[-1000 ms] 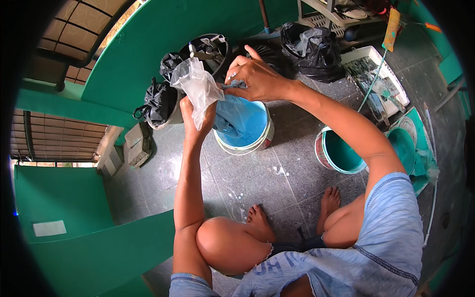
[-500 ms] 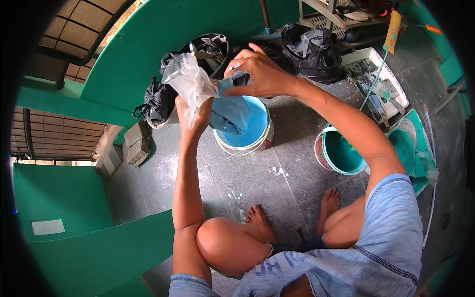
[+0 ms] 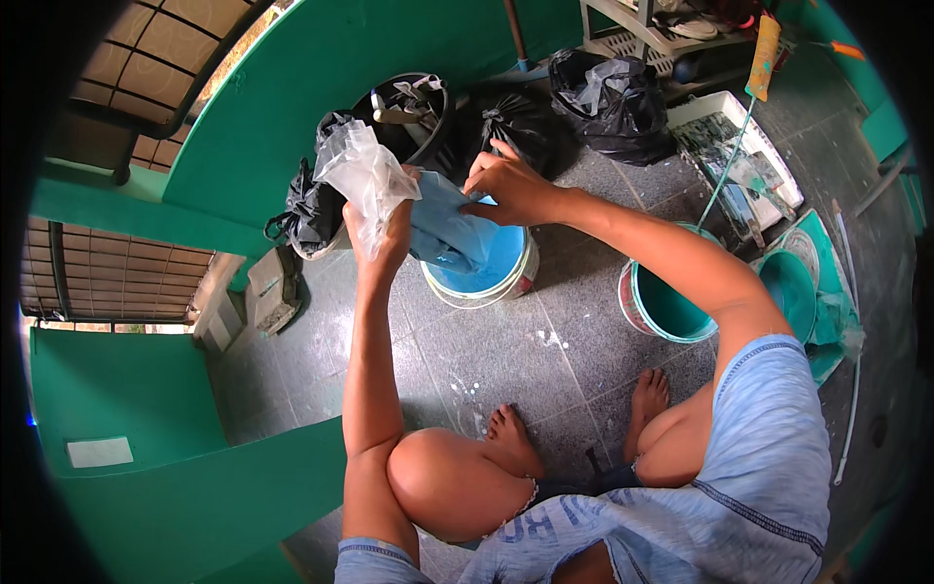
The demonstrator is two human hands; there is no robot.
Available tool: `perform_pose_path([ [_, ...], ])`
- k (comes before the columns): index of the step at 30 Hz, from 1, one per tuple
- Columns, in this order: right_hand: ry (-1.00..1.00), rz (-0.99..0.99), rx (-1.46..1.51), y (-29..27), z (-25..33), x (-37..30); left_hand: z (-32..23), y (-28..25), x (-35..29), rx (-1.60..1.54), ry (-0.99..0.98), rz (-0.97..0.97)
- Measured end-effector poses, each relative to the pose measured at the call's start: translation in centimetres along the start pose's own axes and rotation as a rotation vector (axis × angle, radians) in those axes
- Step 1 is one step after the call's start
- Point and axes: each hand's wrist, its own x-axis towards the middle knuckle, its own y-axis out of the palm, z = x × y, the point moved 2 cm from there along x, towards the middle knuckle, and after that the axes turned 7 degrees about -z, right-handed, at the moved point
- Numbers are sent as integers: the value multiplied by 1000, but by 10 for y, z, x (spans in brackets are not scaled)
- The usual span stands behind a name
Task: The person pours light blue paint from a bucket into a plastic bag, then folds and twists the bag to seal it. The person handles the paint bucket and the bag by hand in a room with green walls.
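Observation:
A clear plastic bag [image 3: 362, 173], bunched at its top and smeared blue lower down, hangs over a white bucket [image 3: 504, 289] of light blue paint [image 3: 505, 255]. My left hand [image 3: 387, 237] is closed around the bag's upper left part, its fingers partly hidden by loose plastic. On the bag's right side, my right hand [image 3: 516, 190] pinches the blue-coated plastic between thumb and fingers. The lower end of the bag reaches down into the bucket's mouth; whether it touches the paint I cannot tell.
To the right stand a bucket of green paint [image 3: 671, 302] and a green-coated tub [image 3: 790, 292]. A paint roller [image 3: 767, 58] leans near a white tray [image 3: 790, 180] of tools. Behind the blue bucket are black bags [image 3: 611, 117] and a dark bin [image 3: 443, 92]. My bare feet rest on grey tiles.
My right hand has shifted downward along the bag's right side, and the dark opening that showed beside it is no longer visible. My left hand stays nearly in place, still gripping.

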Motion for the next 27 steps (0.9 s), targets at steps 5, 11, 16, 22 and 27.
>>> perform_pose_path([
  [5, 34, 93, -1, -7, 0, 5, 18, -1, 3, -45, -47, -37],
  [11, 11, -21, 65, -32, 33, 41, 5, 6, -2, -84, -52, 59],
  [16, 75, 48, 97, -21, 27, 34, 4, 3, -2, -46, -26, 33],
  [22, 24, 5, 109, -3, 6, 7, 15, -9, 5, -69, -84, -68],
  [27, 10, -54, 135, 7, 2, 1, 15, -12, 4, -25, -121, -125],
])
